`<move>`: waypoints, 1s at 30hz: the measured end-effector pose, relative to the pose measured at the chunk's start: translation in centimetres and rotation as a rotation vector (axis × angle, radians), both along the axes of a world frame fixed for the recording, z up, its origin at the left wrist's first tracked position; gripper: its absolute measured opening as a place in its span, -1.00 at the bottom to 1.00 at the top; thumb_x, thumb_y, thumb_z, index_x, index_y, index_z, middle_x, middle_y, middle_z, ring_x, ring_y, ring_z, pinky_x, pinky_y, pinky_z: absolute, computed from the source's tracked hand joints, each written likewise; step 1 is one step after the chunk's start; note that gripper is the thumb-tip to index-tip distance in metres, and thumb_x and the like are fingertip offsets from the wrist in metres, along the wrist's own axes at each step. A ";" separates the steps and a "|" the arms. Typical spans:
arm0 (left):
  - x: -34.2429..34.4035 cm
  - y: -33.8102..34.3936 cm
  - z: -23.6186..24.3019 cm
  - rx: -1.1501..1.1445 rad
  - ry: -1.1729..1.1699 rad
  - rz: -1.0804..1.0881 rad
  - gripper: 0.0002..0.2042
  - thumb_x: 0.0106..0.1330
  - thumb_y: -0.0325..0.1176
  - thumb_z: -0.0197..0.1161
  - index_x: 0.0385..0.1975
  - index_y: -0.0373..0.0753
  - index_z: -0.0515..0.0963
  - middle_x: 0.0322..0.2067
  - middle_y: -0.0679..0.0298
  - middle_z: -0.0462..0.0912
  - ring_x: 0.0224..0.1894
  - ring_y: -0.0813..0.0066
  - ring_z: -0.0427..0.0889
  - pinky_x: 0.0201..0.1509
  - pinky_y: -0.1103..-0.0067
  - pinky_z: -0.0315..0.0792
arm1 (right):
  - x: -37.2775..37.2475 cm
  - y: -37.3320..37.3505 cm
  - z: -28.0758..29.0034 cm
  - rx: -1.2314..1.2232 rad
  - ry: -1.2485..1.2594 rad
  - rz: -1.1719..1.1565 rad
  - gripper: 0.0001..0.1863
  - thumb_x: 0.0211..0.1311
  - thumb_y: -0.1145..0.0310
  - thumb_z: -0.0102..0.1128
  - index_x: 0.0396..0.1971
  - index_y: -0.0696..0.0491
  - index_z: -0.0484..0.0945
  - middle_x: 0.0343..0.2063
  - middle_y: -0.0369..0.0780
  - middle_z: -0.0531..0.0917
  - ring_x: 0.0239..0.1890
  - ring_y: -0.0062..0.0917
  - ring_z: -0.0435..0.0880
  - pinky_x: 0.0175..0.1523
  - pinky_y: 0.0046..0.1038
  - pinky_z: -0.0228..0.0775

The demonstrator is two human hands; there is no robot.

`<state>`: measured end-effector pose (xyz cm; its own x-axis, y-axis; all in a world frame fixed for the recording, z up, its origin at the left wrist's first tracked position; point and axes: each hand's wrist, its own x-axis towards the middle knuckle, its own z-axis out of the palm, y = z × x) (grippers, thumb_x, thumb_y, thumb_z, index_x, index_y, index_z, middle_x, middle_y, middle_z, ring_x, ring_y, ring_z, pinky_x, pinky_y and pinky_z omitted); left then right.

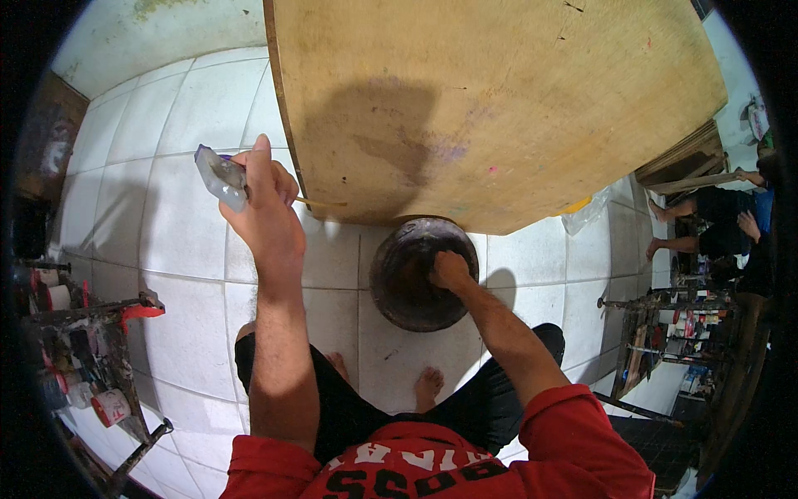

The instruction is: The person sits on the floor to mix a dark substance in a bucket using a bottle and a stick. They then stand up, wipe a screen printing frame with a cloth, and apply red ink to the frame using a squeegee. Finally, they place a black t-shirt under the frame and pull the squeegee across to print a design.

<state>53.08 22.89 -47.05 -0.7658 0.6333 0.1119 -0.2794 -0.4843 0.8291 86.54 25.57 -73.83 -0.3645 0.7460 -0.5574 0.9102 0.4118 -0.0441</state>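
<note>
My left hand [262, 208] is raised at the left, closed round a greyish, translucent flat object [219, 179] with a purple edge. A thin yellow stick [328, 203] shows to the right of that hand; whether it is held I cannot tell. A round dark basin [391, 283] sits on the tiles against the lower edge of a large pale wooden board [515, 108]. My right hand [450, 270] reaches down into the basin, fingers curled, their tips and anything they hold hidden. The board has purple and pink stains and carries a dark shadow.
Paint-smeared racks with pots stand at the left [87, 349] and right [665, 341]. Another person [723, 212] sits at the far right, a hand on a wooden strip [698, 183]. A clear plastic bag [582, 216] lies beside the board. My bare feet rest on white tiles [183, 316].
</note>
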 end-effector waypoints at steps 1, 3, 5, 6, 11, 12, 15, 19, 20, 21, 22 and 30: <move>0.0 0.0 0.0 -0.009 0.000 0.005 -0.75 0.45 -0.38 0.29 -0.44 -0.16 0.35 -0.68 0.49 0.24 -0.67 0.76 0.13 -0.61 0.63 0.01 | 0.0 0.0 -0.2 0.015 0.031 -0.003 -0.57 0.02 0.20 0.43 -0.16 0.17 0.68 -0.20 0.07 0.74 -0.13 -0.02 0.79 0.03 -0.12 0.68; -0.1 -0.1 0.1 -0.027 0.001 0.010 -0.75 0.45 -0.38 0.29 -0.44 -0.16 0.35 -0.68 0.49 0.25 -0.66 0.76 0.14 -0.60 0.63 0.01 | 0.0 0.0 -0.4 0.010 0.017 -0.019 -0.59 0.01 0.20 0.44 -0.20 0.18 0.69 -0.25 0.05 0.75 -0.16 -0.02 0.80 -0.01 -0.12 0.69; -0.2 -0.1 0.0 -0.034 -0.011 0.018 -0.76 0.45 -0.39 0.28 -0.44 -0.16 0.36 -0.68 0.49 0.24 -0.66 0.76 0.14 -0.60 0.64 0.01 | -0.1 -0.1 -0.6 0.016 0.036 -0.017 -0.60 0.02 0.21 0.44 -0.20 0.18 0.69 -0.26 0.05 0.76 -0.17 -0.03 0.80 -0.02 -0.11 0.69; -0.2 0.0 0.0 -0.025 -0.013 0.023 -0.76 0.45 -0.39 0.28 -0.43 -0.16 0.36 -0.68 0.49 0.24 -0.66 0.76 0.13 -0.60 0.64 0.02 | -0.2 -0.1 -0.6 0.025 0.018 -0.023 -0.61 0.03 0.21 0.44 -0.20 0.17 0.69 -0.26 0.05 0.76 -0.18 -0.03 0.80 -0.02 -0.10 0.69; -0.5 0.2 -0.3 -0.007 -0.005 -0.010 -0.74 0.45 -0.39 0.30 -0.45 -0.15 0.36 -0.68 0.50 0.23 -0.66 0.77 0.13 -0.60 0.64 0.02 | -0.5 -0.5 -0.4 0.078 -0.003 0.008 -0.64 0.11 0.20 0.40 -0.19 0.16 0.69 -0.22 0.06 0.73 -0.15 -0.07 0.80 0.00 -0.14 0.68; -0.6 0.2 -0.3 0.000 0.006 -0.019 -0.74 0.45 -0.39 0.30 -0.46 -0.14 0.36 -0.68 0.50 0.23 -0.66 0.77 0.13 -0.60 0.64 0.02 | -0.6 -0.6 -0.3 0.078 -0.008 0.006 -0.64 0.13 0.20 0.39 -0.18 0.16 0.69 -0.21 0.06 0.72 -0.15 -0.07 0.79 0.01 -0.15 0.68; -0.7 0.3 -0.6 0.005 -0.007 -0.029 -0.73 0.46 -0.38 0.30 -0.47 -0.14 0.36 -0.68 0.51 0.23 -0.66 0.77 0.14 -0.61 0.64 0.02 | -0.8 -0.8 0.2 0.050 -0.021 -0.038 -0.66 0.20 0.21 0.32 -0.16 0.16 0.69 -0.18 0.06 0.69 -0.13 -0.09 0.78 0.04 -0.17 0.66; -0.8 0.5 -0.8 -0.011 -0.010 -0.009 -0.73 0.46 -0.38 0.30 -0.47 -0.13 0.36 -0.68 0.51 0.23 -0.66 0.77 0.13 -0.61 0.64 0.01 | -1.2 -0.9 0.7 0.031 -0.013 -0.057 -0.69 0.30 0.25 0.19 -0.14 0.17 0.69 -0.18 0.09 0.69 -0.11 -0.06 0.78 0.05 -0.15 0.65; -0.8 0.5 -0.8 -0.015 -0.005 -0.004 -0.73 0.46 -0.38 0.30 -0.47 -0.13 0.35 -0.68 0.50 0.23 -0.66 0.77 0.13 -0.61 0.64 0.01 | -1.3 -1.0 0.7 0.031 -0.013 -0.080 -0.69 0.31 0.26 0.16 -0.14 0.17 0.69 -0.17 0.10 0.69 -0.11 -0.06 0.78 0.06 -0.14 0.64; -0.8 0.5 -0.8 -0.019 0.002 0.002 -0.73 0.46 -0.38 0.30 -0.47 -0.13 0.35 -0.68 0.50 0.23 -0.66 0.77 0.12 -0.61 0.64 0.00 | -1.4 -1.0 0.8 0.031 -0.012 -0.103 -0.69 0.33 0.27 0.13 -0.14 0.17 0.69 -0.17 0.10 0.69 -0.10 -0.05 0.77 0.06 -0.14 0.64; -0.9 0.5 -0.8 -0.021 -0.003 0.003 -0.73 0.46 -0.38 0.29 -0.48 -0.12 0.35 -0.68 0.50 0.23 -0.66 0.77 0.12 -0.60 0.64 0.00 | -1.4 -1.1 0.8 0.033 -0.009 -0.093 -0.69 0.34 0.27 0.13 -0.14 0.17 0.69 -0.16 0.11 0.69 -0.10 -0.04 0.77 0.06 -0.13 0.64; -1.3 0.4 -1.0 -0.007 0.001 -0.011 -0.71 0.47 -0.41 0.25 -0.50 -0.11 0.33 -0.69 0.51 0.22 -0.66 0.78 0.11 -0.60 0.64 0.00 | -1.0 -1.4 -0.2 0.040 0.054 -0.211 -0.66 0.43 0.25 0.06 -0.14 0.23 0.67 -0.14 0.15 0.68 -0.03 0.01 0.74 0.10 -0.10 0.62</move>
